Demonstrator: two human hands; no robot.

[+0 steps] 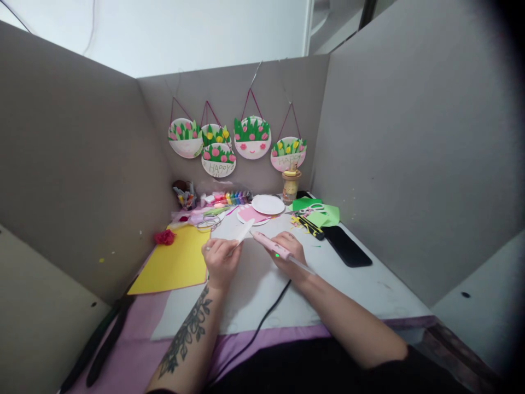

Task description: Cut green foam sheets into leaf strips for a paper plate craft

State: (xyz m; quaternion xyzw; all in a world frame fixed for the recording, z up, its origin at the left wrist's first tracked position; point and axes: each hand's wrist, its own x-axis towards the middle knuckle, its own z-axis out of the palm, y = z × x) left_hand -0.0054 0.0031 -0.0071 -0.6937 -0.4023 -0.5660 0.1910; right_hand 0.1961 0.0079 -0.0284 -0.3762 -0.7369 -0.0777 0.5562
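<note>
My left hand [221, 261] pinches a white piece, probably part of a paper plate [245, 231], tilted nearly edge-on to me. My right hand [292, 250] is wrapped round a pink hot glue gun [269, 244] with a green light on its side. A clear glue stick [302, 265] sticks out of its back end. The gun's nozzle is close to the white piece; whether they touch I cannot tell. Just beyond lie a whole white paper plate [268, 204] and, partly under it, a plate with pink paper [253, 214].
Yellow paper [172, 262] with a red yarn bundle [164, 237] lies left. Right are a black phone [346, 246], a utility knife [310, 226], scissors [315, 208] and green paper [326, 216]. A black cord [262, 323] crosses the front edge. Plate flower baskets [252, 143] hang behind.
</note>
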